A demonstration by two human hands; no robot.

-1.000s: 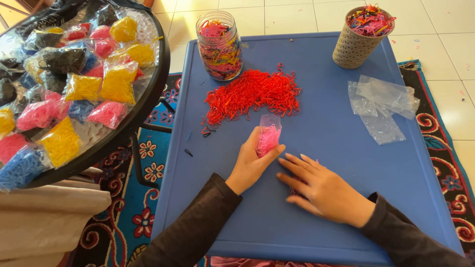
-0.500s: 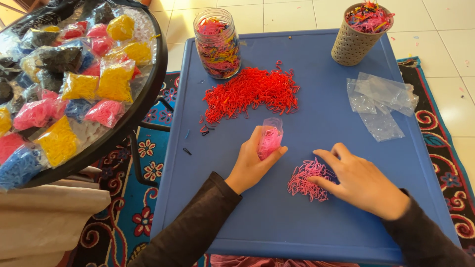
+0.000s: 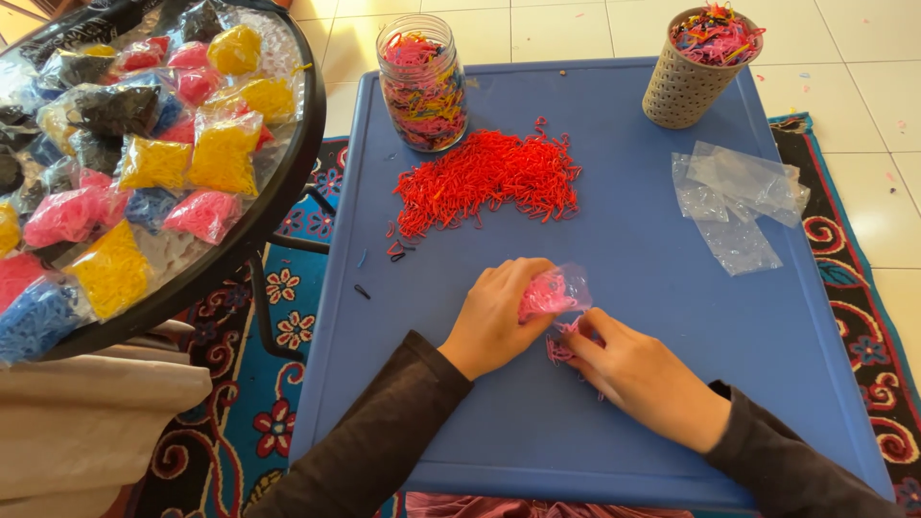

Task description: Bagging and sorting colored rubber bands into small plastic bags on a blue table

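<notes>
The right hand (image 3: pixel 641 376) has swept back in from the loose pink bands (image 3: pixel 559 347) and now pinches a tuft at the mouth of the small clear bag (image 3: pixel 556 290), which the left hand (image 3: pixel 496 315) grips, tipped sideways just above the blue table (image 3: pixel 480 422) (already fairly full). The red pile (image 3: pixel 489 180), jar (image 3: pixel 423 84) and empty bags (image 3: pixel 739 197) lie well apart, hindering nothing.

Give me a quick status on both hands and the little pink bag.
Left hand gripping small clear bag of pink bands. Right hand gathering loose pink bands at bag's mouth. Red band pile lies apart, beyond the hands; nothing blocking.
</notes>
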